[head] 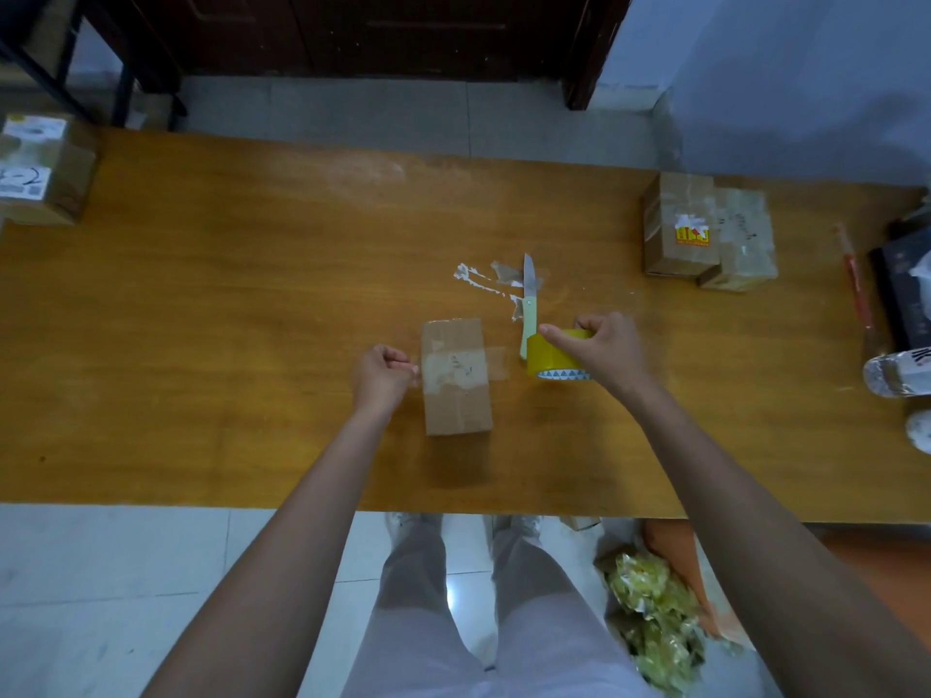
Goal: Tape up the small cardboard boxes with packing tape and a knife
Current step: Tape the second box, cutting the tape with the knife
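Note:
A small cardboard box (457, 390) lies near the middle of the wooden table (252, 294). A clear strip of tape (496, 364) stretches across the box's top, from my left hand to the roll. My left hand (381, 377) pinches the tape's free end at the box's left side. My right hand (599, 351) grips the yellow tape roll (546, 356) just right of the box. A knife (528, 304) with a pale green handle lies on the table behind the roll, blade pointing away from me.
Two taped boxes (705, 231) stand at the back right, another labelled box (43, 168) at the far left edge. Tape scraps (483, 282) stick to the table by the knife. A plastic bottle (896, 375), a red stick (854, 279) and dark items lie at the right edge.

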A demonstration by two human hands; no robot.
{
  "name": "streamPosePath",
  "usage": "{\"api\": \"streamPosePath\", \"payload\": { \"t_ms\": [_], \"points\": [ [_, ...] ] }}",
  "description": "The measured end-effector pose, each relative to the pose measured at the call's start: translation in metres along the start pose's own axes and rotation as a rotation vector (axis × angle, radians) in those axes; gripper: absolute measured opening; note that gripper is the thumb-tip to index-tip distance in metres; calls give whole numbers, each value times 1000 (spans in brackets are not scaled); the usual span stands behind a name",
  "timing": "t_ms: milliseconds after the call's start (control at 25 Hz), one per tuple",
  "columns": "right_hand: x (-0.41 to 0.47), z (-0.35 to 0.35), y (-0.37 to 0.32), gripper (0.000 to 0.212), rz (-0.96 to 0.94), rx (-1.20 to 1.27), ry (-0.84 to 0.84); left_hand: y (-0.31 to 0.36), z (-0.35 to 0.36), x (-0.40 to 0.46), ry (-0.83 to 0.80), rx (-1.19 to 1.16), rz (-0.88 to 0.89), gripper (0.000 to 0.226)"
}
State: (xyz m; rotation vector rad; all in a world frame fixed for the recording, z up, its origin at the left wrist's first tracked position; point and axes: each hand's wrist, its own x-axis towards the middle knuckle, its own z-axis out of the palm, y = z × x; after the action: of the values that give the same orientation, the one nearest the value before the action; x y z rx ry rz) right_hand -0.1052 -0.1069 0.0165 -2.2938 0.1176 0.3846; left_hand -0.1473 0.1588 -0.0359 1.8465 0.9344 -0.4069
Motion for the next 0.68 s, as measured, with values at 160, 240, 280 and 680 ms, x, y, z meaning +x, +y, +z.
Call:
{"api": "streamPosePath", "payload": {
  "t_ms": [160,240,280,680],
  "points": [
    [-5,5,1,53,-25,-17,28,1,9,-3,62,55,31,16],
    [-7,8,2,51,-14,-15,32,3,14,-6,107,133,67,9],
    [-8,9,1,51,-12,-15,35,4,15,-8,132,162,87,6],
    [-23,12,7,53,-52,4,74,-1,51,-79,233,523,450,68]
  ]
}}
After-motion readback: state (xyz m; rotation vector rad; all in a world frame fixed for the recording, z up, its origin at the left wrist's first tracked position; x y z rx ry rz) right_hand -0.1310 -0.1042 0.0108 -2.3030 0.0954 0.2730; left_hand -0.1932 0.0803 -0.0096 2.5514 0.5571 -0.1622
